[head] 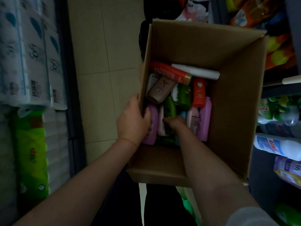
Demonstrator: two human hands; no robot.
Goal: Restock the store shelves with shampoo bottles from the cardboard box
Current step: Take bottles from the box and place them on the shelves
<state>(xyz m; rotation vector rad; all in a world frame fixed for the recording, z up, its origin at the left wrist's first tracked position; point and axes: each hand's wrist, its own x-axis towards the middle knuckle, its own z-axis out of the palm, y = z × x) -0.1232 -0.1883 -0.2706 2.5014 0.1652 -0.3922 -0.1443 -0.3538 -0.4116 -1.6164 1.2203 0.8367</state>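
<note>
Head view: left hand grips the cardboard box wall, thumb inside; right hand curls around a green bottle among others.

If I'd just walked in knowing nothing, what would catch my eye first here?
The big open brown cardboard box in the middle of the aisle, with a jumble of colourful plastic shampoo bottles at its bottom: red, brown, green, pink. Both bare arms reach in: the left hand grips the box's left wall, the right hand closes on a dark green bottle. White paper-roll packs fill the left shelf.
</note>
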